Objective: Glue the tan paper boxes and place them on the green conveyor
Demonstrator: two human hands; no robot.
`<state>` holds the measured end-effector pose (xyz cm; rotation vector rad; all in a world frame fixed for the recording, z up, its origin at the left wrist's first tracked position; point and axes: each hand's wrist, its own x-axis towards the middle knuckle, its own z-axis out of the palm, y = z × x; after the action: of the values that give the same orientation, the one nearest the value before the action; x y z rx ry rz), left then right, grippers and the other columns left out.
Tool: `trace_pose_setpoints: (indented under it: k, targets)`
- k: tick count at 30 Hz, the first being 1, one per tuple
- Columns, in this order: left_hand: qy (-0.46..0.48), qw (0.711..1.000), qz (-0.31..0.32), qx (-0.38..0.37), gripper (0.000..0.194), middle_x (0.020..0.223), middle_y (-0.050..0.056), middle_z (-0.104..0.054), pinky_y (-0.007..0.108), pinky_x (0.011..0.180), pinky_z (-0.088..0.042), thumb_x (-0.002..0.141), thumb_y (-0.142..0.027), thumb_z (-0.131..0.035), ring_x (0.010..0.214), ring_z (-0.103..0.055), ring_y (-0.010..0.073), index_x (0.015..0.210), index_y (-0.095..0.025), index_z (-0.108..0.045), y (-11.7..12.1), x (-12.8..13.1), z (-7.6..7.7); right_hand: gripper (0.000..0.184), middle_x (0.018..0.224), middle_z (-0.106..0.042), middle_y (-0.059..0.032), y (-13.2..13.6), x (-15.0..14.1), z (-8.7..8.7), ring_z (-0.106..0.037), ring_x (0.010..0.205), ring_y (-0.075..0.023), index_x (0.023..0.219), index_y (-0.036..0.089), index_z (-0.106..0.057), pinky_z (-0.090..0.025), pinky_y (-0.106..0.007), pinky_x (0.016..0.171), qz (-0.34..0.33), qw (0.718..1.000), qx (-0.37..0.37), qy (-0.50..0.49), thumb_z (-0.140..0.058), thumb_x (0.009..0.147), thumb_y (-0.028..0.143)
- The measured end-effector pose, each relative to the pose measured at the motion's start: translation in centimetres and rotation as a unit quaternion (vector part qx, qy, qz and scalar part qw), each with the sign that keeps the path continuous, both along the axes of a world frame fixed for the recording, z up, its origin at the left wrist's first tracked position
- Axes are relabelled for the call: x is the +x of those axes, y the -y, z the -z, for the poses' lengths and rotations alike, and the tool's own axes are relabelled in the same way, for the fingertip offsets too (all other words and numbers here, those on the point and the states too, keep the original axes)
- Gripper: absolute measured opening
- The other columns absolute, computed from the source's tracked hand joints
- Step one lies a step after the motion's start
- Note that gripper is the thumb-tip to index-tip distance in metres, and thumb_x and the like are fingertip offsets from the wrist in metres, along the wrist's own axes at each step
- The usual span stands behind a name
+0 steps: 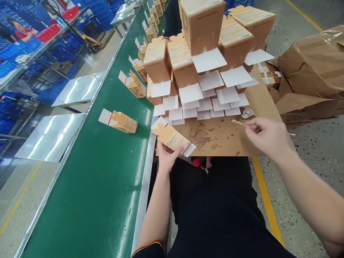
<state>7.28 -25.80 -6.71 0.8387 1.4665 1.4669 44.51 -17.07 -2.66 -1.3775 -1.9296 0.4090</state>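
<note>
My left hand (168,157) is closed round a small tan cardboard carton (172,138) with printed text, held tilted over the near left corner of the cardboard-covered table. White flaps stick out at both ends of this carton. My right hand (266,138), slightly blurred, is pinched round a thin stick (237,122) whose light-brown tip points left. Just beyond that tip stands a small clear round cup (247,113). Behind both hands rises a stack of tan cartons (185,71), their white flaps (188,94) hanging out toward me.
On my left runs a green conveyor belt (94,186), bearing an upright carton (123,122) and a row of others further back. Brown stains mark the table's cardboard top (215,145). A big brown paper-wrapped bundle (314,68) lies at right. Across the belt, a person sits near blue crates.
</note>
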Motion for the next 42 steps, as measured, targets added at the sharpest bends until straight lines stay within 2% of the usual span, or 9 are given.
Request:
trace_pose_setpoints:
  k: [4,7,10,14,18,27,35,39,42]
  targets:
    - [-0.018,1.0,0.003,-0.013,0.09,0.131,0.015,-0.081,0.055,0.111,-0.066,0.056,-0.046,-0.114,0.123,-0.082,0.0365,0.128,-0.024,-0.065,0.2,0.4,-0.3,0.023,0.073,-0.073,-0.0006,6.4,-8.1,2.8,-0.065,0.061,-0.015,0.085,0.022,-0.074,-0.054,-0.029,0.063,-0.156,0.986,0.022,-0.058,-0.066,0.105,0.015]
    - [-0.053,0.998,0.012,-0.025,0.082,0.124,0.015,-0.083,0.055,0.107,-0.067,0.057,-0.045,-0.113,0.117,-0.083,0.0367,0.123,-0.022,-0.069,0.3,0.4,-0.6,0.031,0.065,-0.062,0.0014,8.3,-12.5,5.1,-0.057,0.058,-0.0139,0.078,0.023,-0.064,-0.047,-0.027,0.062,-0.164,0.985,0.039,-0.033,-0.059,0.105,0.009]
    - [-0.08,0.996,0.016,-0.025,0.078,0.121,0.015,-0.084,0.055,0.105,-0.068,0.059,-0.045,-0.111,0.114,-0.084,0.0367,0.121,-0.021,-0.07,0.5,0.3,-0.9,0.033,0.066,-0.059,0.0004,8.4,-14.0,6.6,-0.054,0.061,-0.0155,0.076,0.023,-0.058,-0.044,-0.029,0.064,-0.142,0.989,0.038,0.017,-0.057,0.105,0.008]
    - [-0.094,0.995,0.018,-0.022,0.078,0.122,0.015,-0.084,0.055,0.106,-0.068,0.061,-0.045,-0.11,0.115,-0.084,0.0365,0.123,-0.021,-0.07,0.8,0.7,-0.7,0.032,0.069,-0.061,-0.0009,8.5,-14.3,7.6,-0.055,0.063,-0.016,0.077,0.022,-0.058,-0.042,-0.03,0.066,-0.16,0.985,0.035,0.055,-0.055,0.107,0.009]
    - [-0.132,0.991,0.009,-0.023,0.08,0.128,0.016,-0.081,0.056,0.11,-0.066,0.062,-0.044,-0.109,0.125,-0.081,0.0388,0.128,-0.022,-0.069,1.2,1.0,-0.5,0.033,0.071,-0.065,-0.0007,9.6,-14.9,7.6,-0.058,0.065,-0.0153,0.08,0.022,-0.061,-0.044,-0.029,0.067,-0.202,0.977,0.062,0.015,-0.054,0.11,0.011]
    - [-0.265,0.964,0.004,0.002,0.073,0.124,0.014,-0.078,0.052,0.102,-0.068,0.069,-0.045,-0.104,0.119,-0.081,0.0375,0.129,-0.022,-0.07,2.2,1.9,0.3,0.028,0.065,-0.057,0.0038,11.2,-10.8,5.4,-0.052,0.055,-0.0117,0.083,0.024,-0.065,-0.046,-0.027,0.058,-0.155,0.981,0.026,-0.112,-0.063,0.107,0.01]
    - [-0.303,0.953,-0.002,0.013,0.064,0.125,0.015,-0.077,0.051,0.101,-0.067,0.074,-0.036,-0.098,0.119,-0.081,0.0371,0.129,-0.023,-0.069,2.3,2.7,1.4,0.022,0.069,-0.066,0.0016,11.9,-9.1,4.8,-0.056,0.055,-0.0118,0.086,0.023,-0.071,-0.05,-0.025,0.054,-0.134,0.981,-0.019,-0.138,-0.066,0.104,0.012]
    - [-0.273,0.962,-0.003,-0.003,0.065,0.118,0.014,-0.08,0.054,0.1,-0.069,0.067,-0.037,-0.102,0.115,-0.083,0.0383,0.122,-0.022,-0.071,1.6,2.8,0.8,0.024,0.066,-0.064,0.0018,11.7,-9.8,5.0,-0.055,0.053,-0.0113,0.083,0.023,-0.069,-0.05,-0.024,0.053,-0.162,0.975,-0.042,-0.146,-0.064,0.105,0.014]
    - [-0.231,0.971,-0.065,-0.008,0.066,0.115,0.015,-0.082,0.059,0.103,-0.07,0.063,-0.043,-0.105,0.113,-0.083,0.0401,0.116,-0.019,-0.073,1.9,0.3,-0.8,0.024,0.067,-0.066,0.001,11.7,-9.5,5.0,-0.055,0.053,-0.0115,0.084,0.023,-0.071,-0.05,-0.024,0.053,-0.162,0.974,-0.047,-0.154,-0.065,0.106,0.016]
